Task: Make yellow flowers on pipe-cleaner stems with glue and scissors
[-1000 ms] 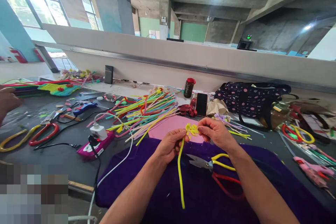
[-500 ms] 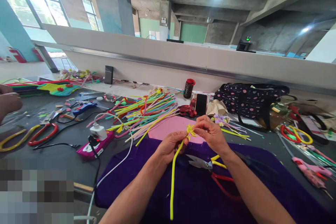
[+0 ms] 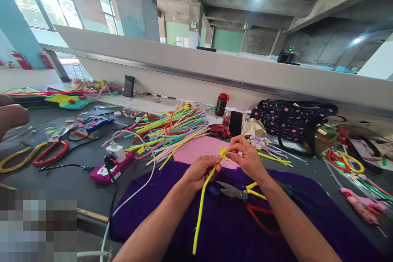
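**Crowded table [image 3: 70, 182], close fingerwork on a yellow stem [image 3: 199, 213]**

At frame centre, the left hand [image 3: 204, 170] pinches the stem just below its frilly tip [image 3: 223, 152]; the right hand [image 3: 245, 157] nips the tip's side. Over the past second the stem's free end has swung left and the tip looks narrower, suggesting it is being turned or shaped. Fingers partly hide the join. Scissors [image 3: 235, 191] lie below on purple cloth [image 3: 221, 233]; pipe cleaners [image 3: 181, 125] spread behind; a co-worker's hand [image 3: 14, 120] shows at far left.

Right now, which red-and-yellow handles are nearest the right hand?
The scissors on purple cloth, partly under the right forearm; the far-left pair and far-right pair lie farther off.
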### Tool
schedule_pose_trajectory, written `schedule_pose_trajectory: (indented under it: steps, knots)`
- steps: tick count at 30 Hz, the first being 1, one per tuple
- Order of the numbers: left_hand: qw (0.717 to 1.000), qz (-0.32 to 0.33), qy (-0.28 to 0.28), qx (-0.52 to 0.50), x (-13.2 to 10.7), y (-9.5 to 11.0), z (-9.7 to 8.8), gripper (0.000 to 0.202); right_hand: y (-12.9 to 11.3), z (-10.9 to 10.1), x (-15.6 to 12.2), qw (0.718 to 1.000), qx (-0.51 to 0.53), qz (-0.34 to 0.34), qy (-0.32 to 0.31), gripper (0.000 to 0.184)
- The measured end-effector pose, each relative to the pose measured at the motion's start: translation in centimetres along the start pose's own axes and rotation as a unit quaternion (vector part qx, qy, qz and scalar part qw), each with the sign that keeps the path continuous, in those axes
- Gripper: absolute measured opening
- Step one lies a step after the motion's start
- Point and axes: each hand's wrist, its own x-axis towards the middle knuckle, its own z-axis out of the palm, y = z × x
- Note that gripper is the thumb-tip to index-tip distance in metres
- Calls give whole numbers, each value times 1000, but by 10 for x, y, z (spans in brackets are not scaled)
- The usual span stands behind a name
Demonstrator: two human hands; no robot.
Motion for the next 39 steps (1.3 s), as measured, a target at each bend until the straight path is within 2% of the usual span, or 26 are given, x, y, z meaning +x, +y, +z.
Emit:
schedule_pose_trajectory:
  steps: [15,28,35,39]
  knots:
    - [999,-36,11,-6,-3,5,4,23,5,9,-2,999,0,5,46,5]
    - [1000,-18,9,11,-3,4,1,20,7,13,-3,997,30,45,60,7]
    - [1000,-25,3,13,-5,7,5,25,13,16,-4,980,131,86,122,11]
    - [999,15,28,6,-5,6,4,24,18,17,-2,955,184,140,185,14]
